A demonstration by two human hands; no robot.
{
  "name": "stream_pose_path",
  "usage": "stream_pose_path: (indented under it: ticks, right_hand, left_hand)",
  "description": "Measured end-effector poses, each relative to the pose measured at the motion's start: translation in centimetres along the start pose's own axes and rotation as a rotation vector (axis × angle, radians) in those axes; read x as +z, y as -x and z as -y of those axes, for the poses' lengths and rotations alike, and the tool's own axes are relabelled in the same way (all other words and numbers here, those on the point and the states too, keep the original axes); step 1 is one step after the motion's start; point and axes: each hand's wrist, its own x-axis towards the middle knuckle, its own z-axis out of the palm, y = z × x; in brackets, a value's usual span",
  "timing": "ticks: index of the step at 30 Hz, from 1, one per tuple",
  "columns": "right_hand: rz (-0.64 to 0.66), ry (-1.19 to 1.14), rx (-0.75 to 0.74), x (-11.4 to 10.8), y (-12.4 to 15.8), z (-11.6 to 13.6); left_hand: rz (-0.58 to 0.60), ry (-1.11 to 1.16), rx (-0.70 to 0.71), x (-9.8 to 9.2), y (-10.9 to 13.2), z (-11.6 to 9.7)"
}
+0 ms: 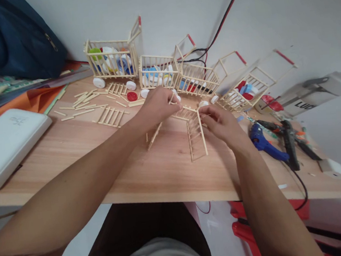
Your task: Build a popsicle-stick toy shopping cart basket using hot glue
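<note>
My left hand (158, 104) is closed in a pinch on the far end of a ladder-like stick panel (155, 134), part of a stick frame on the wooden table (107, 168). My right hand (219, 123) has its fingers closed on the top of another stick panel (196, 138) that lies beside it. Both panels meet between my hands near a white bottle cap (202, 103).
Several finished stick carts (112, 60) holding coloured bottle caps stand along the wall. Loose sticks (85, 100) and a flat panel (111, 116) lie at the back left. A white box (2, 143) is at the left, a blue glue gun (264, 142) and pliers at the right.
</note>
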Motion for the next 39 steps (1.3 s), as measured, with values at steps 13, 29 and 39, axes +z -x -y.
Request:
stream_pose_path:
  ticks: [13, 29, 39]
  right_hand:
    - [-0.037, -0.103, 0.028, 0.3, 0.7, -1.3]
    - [0.011, 0.071, -0.095, -0.3, 0.0, -1.1]
    - [-0.006, 0.067, -0.069, 0.1, 0.8, -1.2]
  left_hand:
    - [0.092, -0.028, -0.025, -0.1, 0.0, 0.3]
    - [-0.133, -0.276, 0.164, -2.7, 6.4, -5.2]
    - [0.105, -0.35, 0.185, 3.7, 7.0, -2.9]
